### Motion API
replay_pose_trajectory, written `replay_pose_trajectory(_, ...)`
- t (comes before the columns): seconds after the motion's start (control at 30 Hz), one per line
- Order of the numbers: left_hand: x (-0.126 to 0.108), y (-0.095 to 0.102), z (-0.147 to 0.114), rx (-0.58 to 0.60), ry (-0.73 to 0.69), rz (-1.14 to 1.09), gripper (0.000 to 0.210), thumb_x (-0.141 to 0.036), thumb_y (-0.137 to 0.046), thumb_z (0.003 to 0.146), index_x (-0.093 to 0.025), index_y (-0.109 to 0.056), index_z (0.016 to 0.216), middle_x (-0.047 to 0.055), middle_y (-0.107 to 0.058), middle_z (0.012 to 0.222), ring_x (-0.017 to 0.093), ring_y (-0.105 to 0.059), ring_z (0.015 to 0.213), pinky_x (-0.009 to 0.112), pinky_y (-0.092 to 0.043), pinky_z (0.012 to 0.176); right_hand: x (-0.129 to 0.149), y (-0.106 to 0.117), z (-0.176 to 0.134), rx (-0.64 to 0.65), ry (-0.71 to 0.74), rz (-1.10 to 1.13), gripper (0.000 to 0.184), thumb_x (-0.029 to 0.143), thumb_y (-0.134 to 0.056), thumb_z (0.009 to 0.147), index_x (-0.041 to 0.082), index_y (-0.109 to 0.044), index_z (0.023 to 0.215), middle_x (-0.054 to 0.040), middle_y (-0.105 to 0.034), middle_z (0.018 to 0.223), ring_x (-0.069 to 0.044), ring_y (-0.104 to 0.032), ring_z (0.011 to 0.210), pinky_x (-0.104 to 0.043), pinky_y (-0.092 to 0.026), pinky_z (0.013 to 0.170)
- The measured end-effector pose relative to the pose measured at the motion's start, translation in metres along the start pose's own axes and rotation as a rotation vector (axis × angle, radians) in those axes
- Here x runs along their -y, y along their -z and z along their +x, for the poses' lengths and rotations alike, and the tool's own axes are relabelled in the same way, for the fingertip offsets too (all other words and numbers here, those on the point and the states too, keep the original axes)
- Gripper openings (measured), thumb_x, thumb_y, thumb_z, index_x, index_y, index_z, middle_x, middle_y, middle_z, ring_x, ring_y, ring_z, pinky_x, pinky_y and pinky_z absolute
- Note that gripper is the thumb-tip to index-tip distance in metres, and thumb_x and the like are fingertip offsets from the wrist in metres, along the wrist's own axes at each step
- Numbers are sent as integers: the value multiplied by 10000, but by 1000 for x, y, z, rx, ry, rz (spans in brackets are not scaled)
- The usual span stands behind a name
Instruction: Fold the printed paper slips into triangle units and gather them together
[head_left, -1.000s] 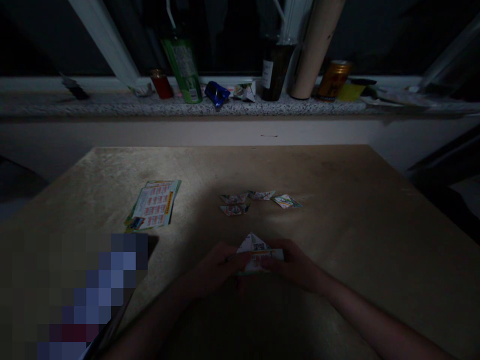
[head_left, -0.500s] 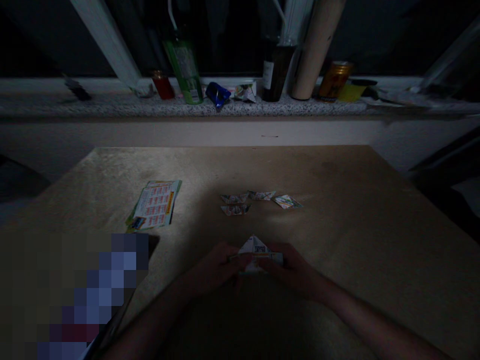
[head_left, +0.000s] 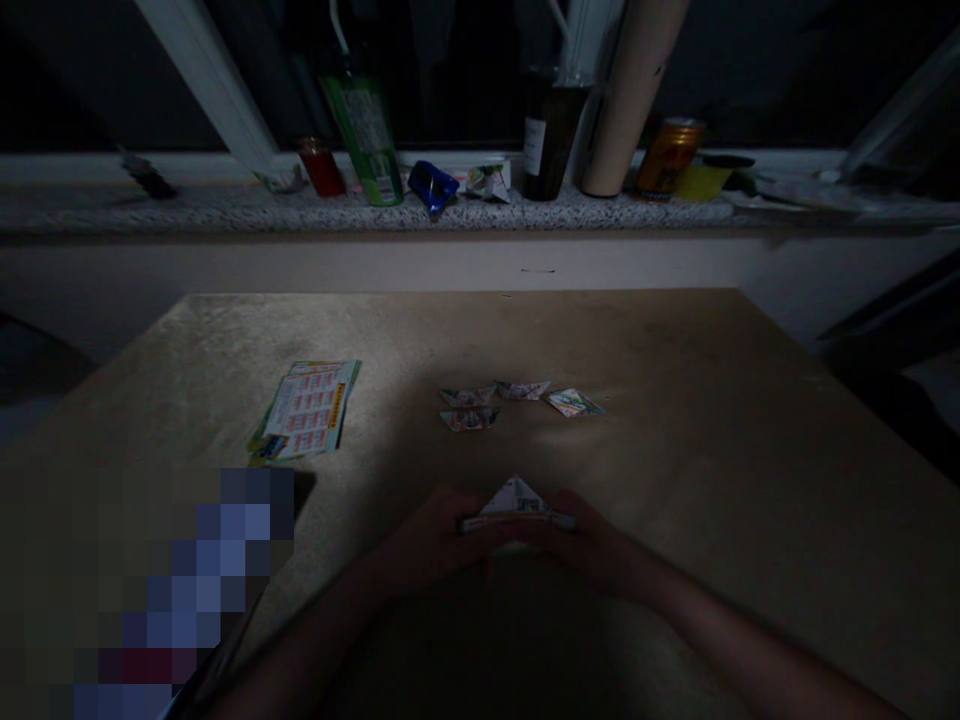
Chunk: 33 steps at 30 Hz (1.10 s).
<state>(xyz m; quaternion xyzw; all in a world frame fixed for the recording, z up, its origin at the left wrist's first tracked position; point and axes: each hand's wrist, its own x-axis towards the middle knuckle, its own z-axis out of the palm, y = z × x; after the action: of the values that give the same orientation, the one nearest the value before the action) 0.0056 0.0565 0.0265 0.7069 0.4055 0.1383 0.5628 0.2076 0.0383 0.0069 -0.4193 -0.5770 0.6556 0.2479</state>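
**Low light: one folded paper gripped from both sides**

Watching remotely through the head view. Folded paper sits at the near middle of the table, peak pointing away from me, flat band along its near edge. Whether it touches the tabletop, I can't tell.

Left hand closed on the band's left end; right hand closed on its right end. Finger placement too dark to read fully.

Handling, my judgement: next to no weight, thin, springy at the creases, perhaps a little slick if the print is glossy. Easily crumpled or torn. I'd pinch lightly at the band's two ends, where layers look thickest, and leave the peak alone.

Count:
- Folded paper in hand: one.
- Small folded pieces beyond the hands: four, three boat-like, one diamond-like at the right.
- Stack of printed sheets, left: one; sheets within it uncountable from here.
- Sill: two bottles, one green, one dark; one orange can; one blue wrapper.
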Motion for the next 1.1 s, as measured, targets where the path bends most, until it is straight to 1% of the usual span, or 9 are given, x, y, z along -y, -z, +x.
replay_pose_trajectory(0.07, 1, 0, 0, -6, -18, -5, 438, -489, -466, 890, -133, -692, 769, 11, -648, 630, 114, -555, 556, 167, -395, 522, -1, 1, 1, -3, -64, 34, 421, 576, -560, 789, 169, -638, 711, 35, -499, 551, -81, -386, 477, -201, -299, 447)
replay_pose_trajectory(0.13, 2, -1, 0, 6, -13, -24, 451, -484, -445, 903, -137, -691, 752, 10, -654, 614, 108, -552, 540, 163, -388, 509, -2, 2, 2, -7, -85, 41, 411, 569, -571, 786, 171, -635, 707, 33, -513, 551, -82, -400, 472, -201, -298, 442)
replay_pose_trajectory(0.27, 3, 0, -2, 21, 23, -77, 471, -500, -438, 898, -135, -675, 717, 8, -648, 580, 101, -531, 495, 165, -370, 473, 0, 5, 3, 1, -30, -20, 415, 555, -567, 797, 168, -619, 657, 34, -501, 534, -80, -393, 470, -197, -282, 429)
replay_pose_trajectory(0.4, 1, 2, -3, -47, 68, -81, 497, -525, -462, 866, -128, -655, 638, 14, -636, 558, 94, -506, 482, 163, -348, 458, 4, 7, 4, -51, 38, -32, 425, 558, -551, 802, 156, -638, 696, 24, -524, 576, -87, -425, 508, -200, -324, 463)
replay_pose_trajectory(0.5, -1, 2, -2, -89, 140, -55, 489, -543, -482, 839, -122, -668, 674, 11, -621, 542, 93, -483, 451, 167, -324, 425, 7, 8, 5, -92, 75, -73, 456, 560, -520, 817, 148, -617, 648, 17, -525, 570, -93, -445, 517, -203, -344, 477)
replay_pose_trajectory(0.63, -2, 1, 0, -129, 126, 6, 463, -525, -492, 831, -118, -672, 703, 10, -623, 578, 100, -495, 480, 172, -329, 442, 5, 6, 5, -117, 78, -127, 475, 567, -486, 827, 153, -618, 636, 13, -512, 537, -101, -442, 492, -208, -341, 451)
replay_pose_trajectory(0.77, -2, 0, 2, -84, 113, -3, 457, -509, -478, 846, -115, -668, 713, 12, -636, 588, 102, -497, 490, 170, -317, 436, 0, 3, 5, -190, 104, -195, 413, 521, -500, 830, 169, -671, 697, -5, -556, 577, -131, -476, 529, -218, -360, 458)
replay_pose_trajectory(0.93, 2, 1, 2, -35, 73, -64, 421, -480, -481, 862, -116, -672, 768, 16, -664, 629, 109, -538, 520, 168, -363, 477, 2, 0, 5, -161, 149, -234, 323, 447, -546, 834, 163, -699, 809, -6, -601, 665, -131, -497, 585, -214, -386, 512)
replay_pose_trajectory(1.1, 2, -1, 2, -76, 71, -53, 435, -495, -474, 861, -119, -673, 770, 31, -662, 649, 132, -563, 575, 179, -386, 499, 5, 0, 6, -229, 120, -197, 321, 450, -580, 794, 152, -681, 731, -8, -596, 627, -128, -493, 553, -217, -381, 485)
